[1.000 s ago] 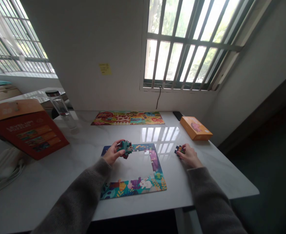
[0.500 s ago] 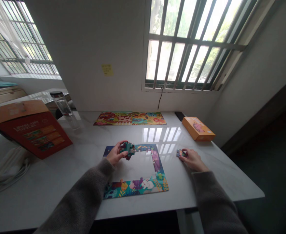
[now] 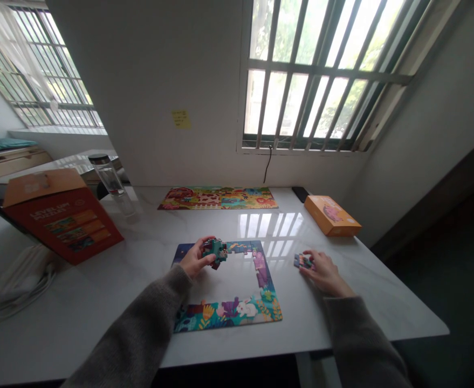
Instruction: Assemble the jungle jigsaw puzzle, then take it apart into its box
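Note:
My left hand (image 3: 196, 258) is closed round a bunch of jigsaw pieces (image 3: 215, 251), held just above the upper left corner of the half-built puzzle frame (image 3: 261, 269). The frame has its top, right and bottom borders laid, with a bare white middle. My right hand (image 3: 321, 269) rests on the table to the right of the frame, its fingertips on a small pile of loose pieces (image 3: 302, 261). Both arms wear grey-brown knitted sleeves.
A finished farm puzzle (image 3: 219, 198) lies at the back by the wall. An orange box (image 3: 331, 215) sits at the back right, a dark phone (image 3: 300, 194) behind it. A red puzzle box (image 3: 61, 218) and a glass bottle (image 3: 109, 180) stand at left. White cables (image 3: 14, 280) lie far left.
The view has shifted slightly, so everything sits a little lower and to the right. My hands keep their holds; the right fingers have settled more onto the loose pieces.

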`<state>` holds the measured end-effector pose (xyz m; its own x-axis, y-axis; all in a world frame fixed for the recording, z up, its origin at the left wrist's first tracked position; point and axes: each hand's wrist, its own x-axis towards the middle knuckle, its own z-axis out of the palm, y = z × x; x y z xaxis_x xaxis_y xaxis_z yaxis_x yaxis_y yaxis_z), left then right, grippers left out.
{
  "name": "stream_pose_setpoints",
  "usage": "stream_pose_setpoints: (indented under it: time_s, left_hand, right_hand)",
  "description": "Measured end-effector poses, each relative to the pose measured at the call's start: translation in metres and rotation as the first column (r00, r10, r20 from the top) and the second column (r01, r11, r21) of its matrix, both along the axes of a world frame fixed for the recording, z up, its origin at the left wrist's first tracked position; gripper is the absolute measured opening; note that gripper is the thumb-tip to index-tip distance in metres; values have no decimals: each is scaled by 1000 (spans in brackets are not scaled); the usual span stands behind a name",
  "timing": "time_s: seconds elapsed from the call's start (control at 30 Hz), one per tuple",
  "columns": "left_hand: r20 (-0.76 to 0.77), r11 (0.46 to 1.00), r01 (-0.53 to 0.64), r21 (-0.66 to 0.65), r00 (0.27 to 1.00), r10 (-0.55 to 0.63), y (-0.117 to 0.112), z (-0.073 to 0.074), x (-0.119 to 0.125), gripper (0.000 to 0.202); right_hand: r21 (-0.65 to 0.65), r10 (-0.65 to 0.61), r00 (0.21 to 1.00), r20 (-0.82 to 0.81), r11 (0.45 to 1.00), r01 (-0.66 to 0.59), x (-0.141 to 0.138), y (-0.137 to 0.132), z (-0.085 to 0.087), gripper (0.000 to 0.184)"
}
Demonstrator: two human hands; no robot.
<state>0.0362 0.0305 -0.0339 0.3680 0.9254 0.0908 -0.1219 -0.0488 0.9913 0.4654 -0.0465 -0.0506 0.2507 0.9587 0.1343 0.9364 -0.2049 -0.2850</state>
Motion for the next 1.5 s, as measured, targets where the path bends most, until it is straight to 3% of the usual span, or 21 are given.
stream_pose_setpoints:
  time_s: [0.1,0.17,0.33,0.47,0.63,0.8,0.9,1.0,1.13,1.3,1.5]
  left_hand:
    - [-1,1000,3,1,1000,-3,-1,0,0,74]
    - [-9,1000,18,-5,1000,-18,-1,0,0,75]
    - [18,1000,-9,1,1000,9,-2,-1,2,74]
    - [32,1000,-23,-1,999,23,-3,-1,4,74]
    - [51,999,-21,-41,998,23,-4,2,5,74]
    - [96,992,-16,-126,995,28,-4,3,5,71]
    - [131,985,-16,-170,991,39,-3,3,5,73]
    - [139,982,-28,-186,989,55,-1,2,5,75]
    - [140,984,-73,-165,985,97,2,1,6,77]
    - [158,985,-88,-147,981,111,4,0,5,77]
    - [161,986,-97,-135,980,118,4,0,5,79]
  right_hand:
    - [10,-6,1000,8,1000,6,0,1,-1,66]
    - [36,1,1000,-25,999,0,0,1,-2,66]
    - [139,121,928,-351,987,-76,2,0,-4,54]
    - [210,210,857,-470,970,-123,-6,-1,5,54]
    - [222,300,651,-698,954,-201,-42,9,21,54]
    - [324,456,396,-797,876,-357,-97,31,40,52]
    - [337,495,342,-799,839,-428,-127,50,49,48]
    - [324,510,362,-780,825,-463,-148,78,50,44]
    - [337,477,405,-780,865,-372,-163,121,43,43]
    - [298,413,605,-681,911,-286,-171,157,35,35]
    - [241,361,809,-464,930,-277,-168,169,29,22]
